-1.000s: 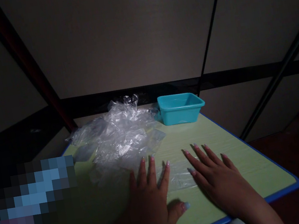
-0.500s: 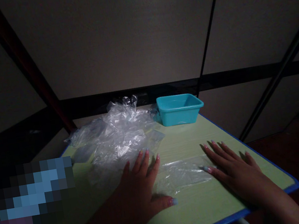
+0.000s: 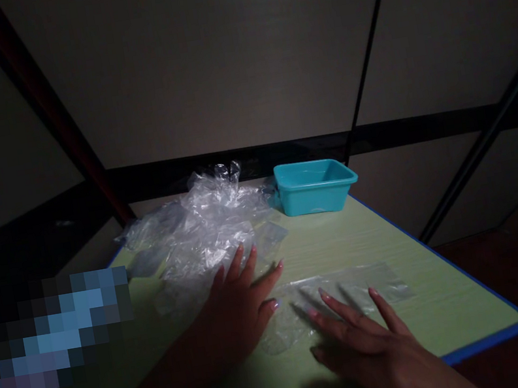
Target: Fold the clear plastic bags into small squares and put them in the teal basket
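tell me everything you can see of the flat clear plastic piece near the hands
The clear plastic piece is thin, see-through and film-like, long and roughly strip-shaped, with glossy creases. It lies spread out across the green table, nearly flat. The left hand is by its left end, contact unclear; the right hand overlaps it in view, casting shadows on it.

Head camera; looks forward, down; close over pale green table [image 3: 332, 245]; faces dark panels [image 3: 217, 62]
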The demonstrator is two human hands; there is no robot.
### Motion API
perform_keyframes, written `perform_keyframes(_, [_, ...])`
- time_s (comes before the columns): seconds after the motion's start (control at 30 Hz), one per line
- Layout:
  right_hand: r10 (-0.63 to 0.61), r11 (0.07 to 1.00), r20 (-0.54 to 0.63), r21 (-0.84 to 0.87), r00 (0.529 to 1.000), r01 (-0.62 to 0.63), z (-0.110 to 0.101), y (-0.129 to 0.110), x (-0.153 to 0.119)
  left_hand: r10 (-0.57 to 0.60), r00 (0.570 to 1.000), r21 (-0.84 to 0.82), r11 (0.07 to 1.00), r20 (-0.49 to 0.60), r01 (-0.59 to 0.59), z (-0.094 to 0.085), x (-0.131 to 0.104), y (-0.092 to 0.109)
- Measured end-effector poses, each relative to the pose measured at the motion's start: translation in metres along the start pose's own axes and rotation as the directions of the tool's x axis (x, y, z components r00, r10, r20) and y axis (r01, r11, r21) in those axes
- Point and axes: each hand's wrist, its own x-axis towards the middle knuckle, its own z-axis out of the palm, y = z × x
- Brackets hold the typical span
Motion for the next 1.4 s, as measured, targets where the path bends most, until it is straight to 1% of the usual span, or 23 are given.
perform_keyframes(0.07, [-0.031, 1.0, -0.039, -0.003, 0.999, 0.031, 0.006, -0.002, 0.008, 0.011, 1.0, -0.009, 1.0, 0.008, -0.01, 0.0, 0.0, -0.001])
perform_keyframes(0.13, [-0.035, 0.999, -0.079, -0.009, 0.996, 0.034, 0.011, -0.003, 0.013, 0.016, 1.0, -0.021, 1.0, 0.01, -0.016, 0.0, -0.001, -0.001])
perform_keyframes(0.2, [-0.036, 0.999, -0.092, -0.016, 0.995, 0.035, 0.013, -0.005, 0.017, 0.02, 1.0, -0.031, 0.999, 0.014, -0.019, 0.0, -0.002, -0.002])
perform_keyframes(0.3, [-0.029, 0.999, -0.08, -0.019, 0.996, 0.027, 0.011, -0.009, 0.02, 0.029, 0.999, -0.042, 0.999, 0.015, -0.028, 0.001, -0.002, -0.003])
perform_keyframes(0.4, [-0.03, 1.0, -0.018, 0.001, 0.999, 0.03, 0.004, -0.012, 0.019, 0.03, 1.0, -0.048, 0.998, 0.007, -0.03, 0.002, -0.002, -0.004])
perform_keyframes(0.47, [0.002, 1.0, 0.006, 0.012, 1.0, -0.003, -0.001, -0.012, 0.015, 0.028, 1.0, -0.052, 0.998, 0.002, -0.028, 0.002, -0.001, -0.004])
perform_keyframes(0.57, [0.114, 0.994, -0.022, -0.001, 0.993, -0.114, -0.005, -0.008, 0.007, 0.027, 1.0, -0.062, 0.998, -0.013, -0.028, 0.002, -0.001, -0.002])
perform_keyframes(0.63, [0.156, 0.987, -0.037, -0.024, 0.987, -0.157, -0.003, -0.004, 0.002, 0.042, 0.999, -0.071, 0.996, -0.028, -0.044, 0.001, -0.001, -0.001])
perform_keyframes(0.7, [0.165, 0.984, -0.061, -0.057, 0.984, -0.169, 0.003, 0.0, 0.0, 0.066, 0.997, -0.076, 0.995, -0.033, -0.068, 0.002, -0.001, 0.0])
perform_keyframes(0.87, [0.1, 0.983, -0.16, -0.136, 0.982, -0.122, 0.026, 0.004, 0.005, 0.075, 0.997, -0.1, 0.992, -0.004, -0.075, 0.002, -0.002, 0.002])
perform_keyframes(0.93, [0.067, 0.983, -0.175, -0.159, 0.982, -0.095, 0.03, 0.004, 0.006, 0.076, 0.997, -0.114, 0.991, 0.004, -0.075, 0.0, -0.002, 0.002])
perform_keyframes(1.03, [0.039, 0.983, -0.143, -0.174, 0.989, -0.063, 0.025, 0.003, 0.007, 0.075, 0.997, -0.13, 0.989, 0.023, -0.072, -0.002, -0.002, 0.002])
perform_keyframes(1.1, [0.049, 0.985, -0.104, -0.161, 0.993, -0.066, 0.019, 0.002, 0.006, 0.075, 0.997, -0.136, 0.988, 0.027, -0.071, -0.002, -0.002, 0.001])
perform_keyframes(1.17, [0.067, 0.985, -0.088, -0.153, 0.994, -0.08, 0.015, 0.001, 0.005, 0.079, 0.997, -0.137, 0.988, 0.02, -0.076, 0.001, -0.002, 0.0])
perform_keyframes(1.23, [0.056, 0.981, -0.123, -0.176, 0.991, -0.077, 0.017, 0.001, 0.005, 0.087, 0.996, -0.136, 0.987, 0.012, -0.084, 0.004, -0.001, -0.002])
perform_keyframes(1.4, [-0.068, 0.964, -0.179, -0.265, 0.981, 0.019, 0.024, -0.006, 0.016, 0.08, 0.997, -0.11, 0.991, 0.016, -0.078, 0.01, 0.002, -0.004])
